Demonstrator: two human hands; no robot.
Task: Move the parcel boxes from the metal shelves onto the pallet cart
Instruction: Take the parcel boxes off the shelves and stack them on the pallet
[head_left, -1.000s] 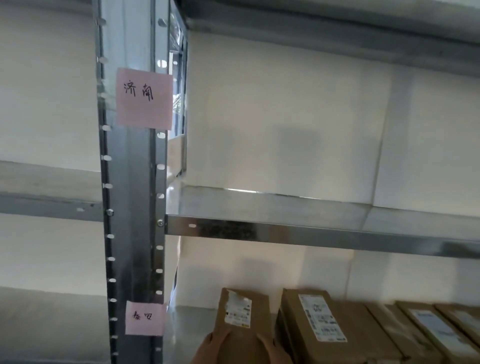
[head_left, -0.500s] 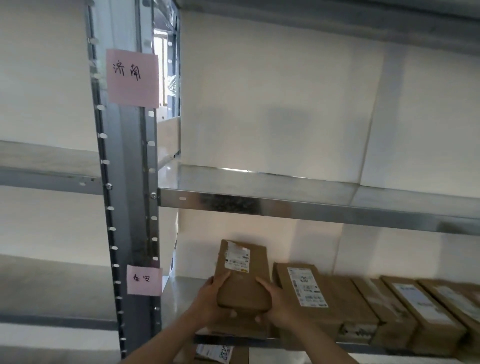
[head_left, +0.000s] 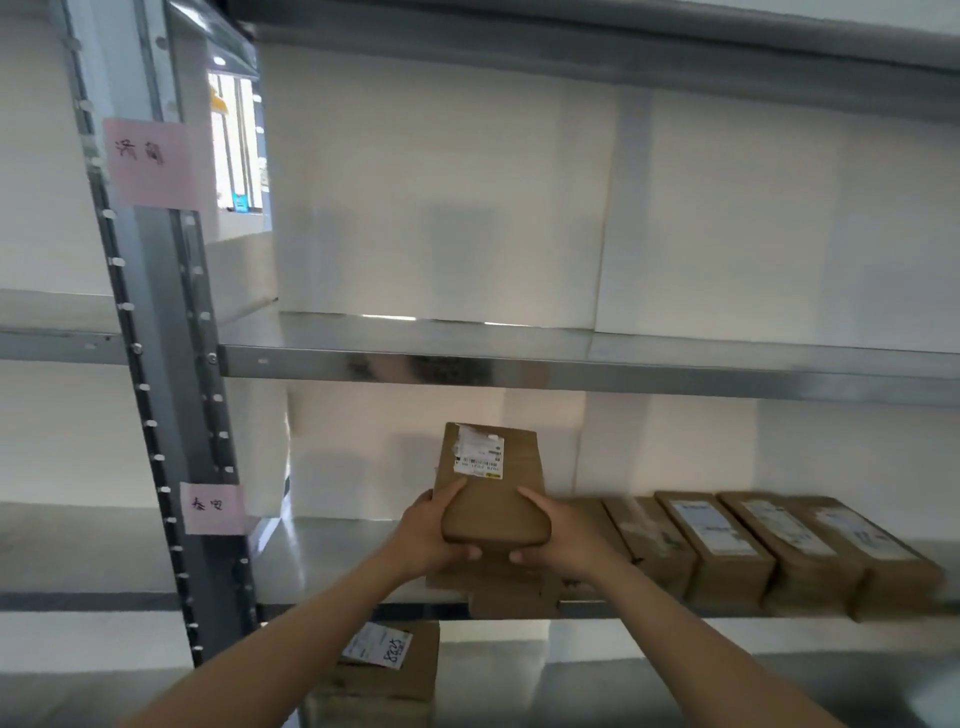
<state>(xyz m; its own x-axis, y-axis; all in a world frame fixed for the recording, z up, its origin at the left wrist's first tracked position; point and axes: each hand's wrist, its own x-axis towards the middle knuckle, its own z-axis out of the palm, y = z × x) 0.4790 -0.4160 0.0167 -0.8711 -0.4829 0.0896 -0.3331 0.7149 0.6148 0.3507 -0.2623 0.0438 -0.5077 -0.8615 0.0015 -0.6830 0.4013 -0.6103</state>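
Note:
A brown parcel box (head_left: 493, 483) with a white label near its top is tilted up off the middle metal shelf (head_left: 332, 556). My left hand (head_left: 428, 535) grips its near left corner and my right hand (head_left: 558, 538) grips its near right corner. Beneath it lies another brown box (head_left: 511, 597) that juts over the shelf's front edge. A row of several labelled parcel boxes (head_left: 748, 551) lies on the same shelf to the right. One more labelled box (head_left: 384, 670) sits on the shelf below. The pallet cart is out of view.
The steel upright post (head_left: 171, 364) stands at the left with two pink paper notes (head_left: 150, 161) stuck on it. The upper shelf (head_left: 571, 364) holds nothing in front of white panels. A window (head_left: 236, 145) shows behind the post.
My view has tilted down, so the shelves sit higher in frame. Both hands have closed on the parcel box and lifted its front end off the box under it.

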